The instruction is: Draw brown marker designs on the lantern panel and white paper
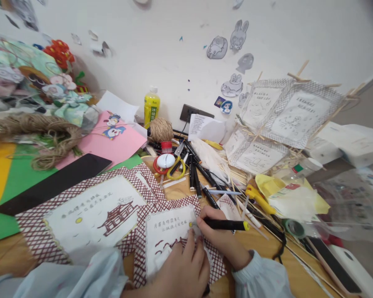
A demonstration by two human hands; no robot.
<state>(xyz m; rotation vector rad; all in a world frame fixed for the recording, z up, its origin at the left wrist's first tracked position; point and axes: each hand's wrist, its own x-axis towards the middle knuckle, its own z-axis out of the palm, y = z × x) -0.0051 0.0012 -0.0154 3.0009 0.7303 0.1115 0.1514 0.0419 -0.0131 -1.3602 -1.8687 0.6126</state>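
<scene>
My right hand (222, 236) is closed around a black marker (224, 224) with a yellow-green end, its tip side toward a small yellow circle on a drawing sheet (161, 219). That sheet has handwritten characters, dark red line work and a crosshatched red border. My left hand (183, 265) lies over the lower part of the sheet, fingers stretched out toward the yellow circle. A small dark object (207, 289) shows at the edge of the left palm, too hidden to name. Left of it lies a second drawing sheet (93, 215) with a red pavilion and a yellow circle.
Scissors (176, 169), black markers (192, 171) and a twine ball (161, 130) crowd the middle back, beside a yellow bottle (151, 105). A black tablet-like slab (56, 182) lies left. A stick frame (276, 120) with drawings stands right, near a phone (334, 265).
</scene>
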